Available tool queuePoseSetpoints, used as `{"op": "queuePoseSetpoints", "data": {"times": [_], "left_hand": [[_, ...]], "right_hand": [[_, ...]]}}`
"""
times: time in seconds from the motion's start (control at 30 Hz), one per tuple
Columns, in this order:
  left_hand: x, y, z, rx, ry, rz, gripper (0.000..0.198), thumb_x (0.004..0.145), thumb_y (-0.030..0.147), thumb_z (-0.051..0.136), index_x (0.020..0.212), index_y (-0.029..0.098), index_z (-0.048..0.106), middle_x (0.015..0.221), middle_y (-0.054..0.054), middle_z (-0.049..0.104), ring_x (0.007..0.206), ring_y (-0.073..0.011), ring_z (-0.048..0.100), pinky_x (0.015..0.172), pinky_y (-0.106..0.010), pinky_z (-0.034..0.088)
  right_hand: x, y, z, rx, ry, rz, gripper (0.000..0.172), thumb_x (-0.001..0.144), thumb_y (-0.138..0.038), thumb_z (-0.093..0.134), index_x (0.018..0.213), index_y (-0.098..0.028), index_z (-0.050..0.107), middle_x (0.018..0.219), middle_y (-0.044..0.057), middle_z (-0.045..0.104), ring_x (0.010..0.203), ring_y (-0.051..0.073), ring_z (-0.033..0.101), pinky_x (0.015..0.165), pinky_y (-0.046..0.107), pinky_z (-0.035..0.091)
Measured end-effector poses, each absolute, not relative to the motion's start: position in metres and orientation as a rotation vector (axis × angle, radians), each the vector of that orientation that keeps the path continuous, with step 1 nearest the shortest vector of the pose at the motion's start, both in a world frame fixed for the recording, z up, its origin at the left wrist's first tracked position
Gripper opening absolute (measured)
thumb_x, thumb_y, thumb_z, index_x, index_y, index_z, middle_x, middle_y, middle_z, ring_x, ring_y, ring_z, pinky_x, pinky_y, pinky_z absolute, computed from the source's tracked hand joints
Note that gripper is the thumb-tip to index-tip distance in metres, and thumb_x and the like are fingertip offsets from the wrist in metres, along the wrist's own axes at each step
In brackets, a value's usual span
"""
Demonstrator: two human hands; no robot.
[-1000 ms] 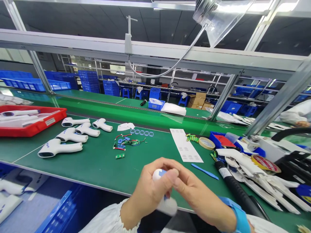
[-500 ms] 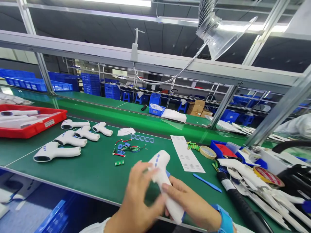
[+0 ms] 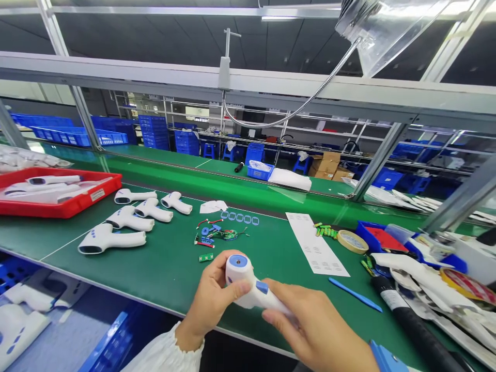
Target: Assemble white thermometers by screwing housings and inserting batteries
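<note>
Both of my hands hold one white handheld thermometer with a blue sensor tip and blue trigger, above the near edge of the green bench. My left hand wraps around its head. My right hand grips its handle from the right. The blue tip points up and away from me. Several finished white thermometers lie in rows to the left on the bench. Small circuit boards and wires sit just beyond my hands.
A red tray with white parts stands at the far left. A label sheet, tape roll, blue pry tool, a black tool and white shell halves lie to the right. Blue crates sit under the bench.
I turned the thermometer in my hands: first hidden between them, then standing upright, now lying with its blue tip facing up. My view shifted slightly left.
</note>
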State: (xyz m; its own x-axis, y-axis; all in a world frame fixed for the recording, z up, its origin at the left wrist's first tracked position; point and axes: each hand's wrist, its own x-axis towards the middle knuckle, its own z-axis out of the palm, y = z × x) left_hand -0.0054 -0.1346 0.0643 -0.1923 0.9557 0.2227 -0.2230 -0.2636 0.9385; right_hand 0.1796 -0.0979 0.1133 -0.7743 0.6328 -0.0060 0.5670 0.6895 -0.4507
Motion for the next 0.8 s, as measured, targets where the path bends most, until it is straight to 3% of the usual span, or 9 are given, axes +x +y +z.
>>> {"op": "queuePoseSetpoints", "data": {"times": [0.17,0.27,0.33,0.43,0.5,0.6,0.8], "left_hand": [[0.001,-0.127,0.076,0.852,1.175,1.595,0.052,0.071,0.046,0.070,0.109,0.017,0.052,0.081,-0.001,0.059,0.070,-0.0142,0.053,0.061,-0.022,0.042],[-0.007,-0.128,0.076,0.821,1.074,1.614,0.059,0.083,0.059,0.048,0.127,0.021,0.044,0.101,-0.006,0.063,0.088,-0.0196,0.058,0.078,-0.029,0.044],[-0.017,-0.131,0.070,0.820,1.062,1.637,0.058,0.087,0.061,0.036,0.129,0.022,0.044,0.113,-0.007,0.061,0.099,-0.0220,0.057,0.092,-0.034,0.038],[-0.028,-0.138,0.052,0.850,1.248,1.665,0.054,0.084,0.060,0.044,0.119,0.021,0.055,0.114,-0.007,0.062,0.100,-0.0245,0.057,0.096,-0.035,0.036],[-0.031,-0.141,0.038,0.895,1.407,1.717,0.045,0.079,0.057,0.054,0.103,0.020,0.065,0.106,-0.007,0.065,0.096,-0.0252,0.058,0.091,-0.032,0.039],[-0.030,-0.146,0.023,0.991,1.538,1.824,0.032,0.077,0.050,0.061,0.089,0.022,0.069,0.096,-0.006,0.066,0.090,-0.0243,0.058,0.084,-0.029,0.042],[-0.037,-0.135,0.051,0.978,1.440,1.977,0.039,0.085,0.050,0.050,0.111,0.024,0.059,0.118,-0.005,0.056,0.112,-0.0234,0.047,0.096,-0.029,0.033]], "right_hand": [[0.170,-0.092,0.104,-1.060,-2.648,0.608,0.030,0.075,-0.030,0.055,0.103,-0.020,0.054,0.093,0.008,0.063,0.079,0.025,0.056,0.069,0.035,0.037],[0.169,-0.083,0.103,-0.983,-2.396,1.220,0.020,0.069,-0.026,0.054,0.087,-0.020,0.053,0.074,0.000,0.053,0.063,0.014,0.044,0.059,0.026,0.034],[0.169,-0.076,0.104,-0.858,-2.159,1.679,0.023,0.064,-0.032,0.057,0.083,-0.018,0.052,0.067,-0.003,0.046,0.058,0.011,0.037,0.054,0.023,0.030],[0.169,-0.056,0.103,-0.713,-1.887,2.008,0.038,0.061,-0.040,0.060,0.088,-0.016,0.053,0.062,-0.002,0.048,0.054,0.010,0.040,0.052,0.023,0.030],[0.166,-0.037,0.099,-0.689,-1.820,2.070,0.043,0.066,-0.044,0.058,0.095,-0.014,0.052,0.059,-0.003,0.049,0.047,0.009,0.042,0.047,0.022,0.029],[0.157,-0.004,0.095,-0.680,-1.830,2.077,0.037,0.068,-0.042,0.055,0.094,-0.015,0.053,0.052,-0.007,0.042,0.036,0.005,0.031,0.039,0.020,0.021],[0.131,0.007,0.094,-0.622,-2.022,2.166,0.041,0.053,-0.032,0.065,0.087,-0.010,0.059,0.053,-0.004,0.048,0.044,0.006,0.038,0.043,0.020,0.022]]}}
